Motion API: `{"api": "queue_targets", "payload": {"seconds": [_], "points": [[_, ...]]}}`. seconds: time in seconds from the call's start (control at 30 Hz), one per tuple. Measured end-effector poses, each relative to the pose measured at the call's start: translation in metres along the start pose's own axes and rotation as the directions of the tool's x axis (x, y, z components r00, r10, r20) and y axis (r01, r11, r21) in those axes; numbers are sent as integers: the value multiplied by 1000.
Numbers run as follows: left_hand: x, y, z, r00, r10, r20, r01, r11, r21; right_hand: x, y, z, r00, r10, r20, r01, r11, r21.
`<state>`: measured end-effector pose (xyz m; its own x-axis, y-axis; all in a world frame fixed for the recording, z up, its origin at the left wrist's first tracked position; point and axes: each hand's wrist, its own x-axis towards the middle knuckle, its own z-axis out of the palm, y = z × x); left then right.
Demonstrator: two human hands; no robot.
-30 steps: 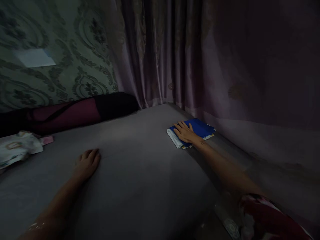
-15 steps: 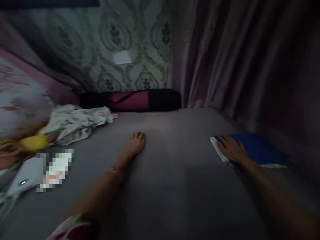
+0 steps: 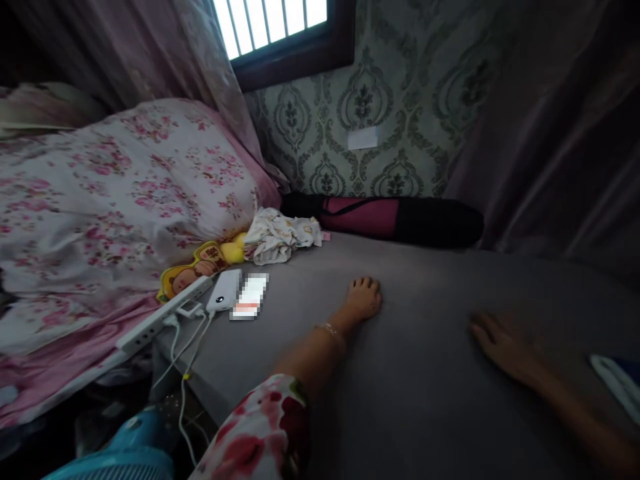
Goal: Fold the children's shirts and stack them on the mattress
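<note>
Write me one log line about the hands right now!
left hand: resting on gray surface | right hand: blurred, nothing seen held, contact unclear | blue-and-white stack: right edge of picture, apart from right hand

Long bag (image 3: 385,219): behind, along wall (image 3: 393,107)
Crumpled cloth (image 3: 280,237): left, before bag
Power strip (image 3: 155,319): surface's (image 3: 430,393) left edge
Folded cloth (image 3: 613,380): right of right hand (image 3: 503,343)

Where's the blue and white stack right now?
In the head view, the blue and white stack lies on the grey surface at the far right, cut off by the picture's edge, to the right of the right hand.
</note>
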<state>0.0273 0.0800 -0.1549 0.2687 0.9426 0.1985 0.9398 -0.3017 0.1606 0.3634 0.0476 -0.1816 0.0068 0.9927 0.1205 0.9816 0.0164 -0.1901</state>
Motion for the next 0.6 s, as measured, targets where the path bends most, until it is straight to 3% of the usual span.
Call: {"api": "queue_targets", "payload": {"seconds": [0.13, 0.23, 0.37, 0.5, 0.6], "points": [[9, -21, -5, 997, 61, 42, -45, 952, -301, 3, -116, 16, 987, -153, 52, 153, 988, 14], [17, -54, -14, 997, -6, 83, 51, 830, -556, -7, -166, 23, 967, -248, 65, 246, 968, 39], [20, -119, -40, 960, -277, -42, 197, 773, -604, -19, -187, 28, 951, -307, 42, 307, 952, 3], [15, -189, -76, 818, -539, -198, 312, 706, -636, -24, -188, 32, 946, -323, -25, 323, 946, -27], [11, -225, -100, 731, -633, -253, 334, 656, -677, -26, -189, 32, 948, -315, -45, 313, 949, -34]]}}
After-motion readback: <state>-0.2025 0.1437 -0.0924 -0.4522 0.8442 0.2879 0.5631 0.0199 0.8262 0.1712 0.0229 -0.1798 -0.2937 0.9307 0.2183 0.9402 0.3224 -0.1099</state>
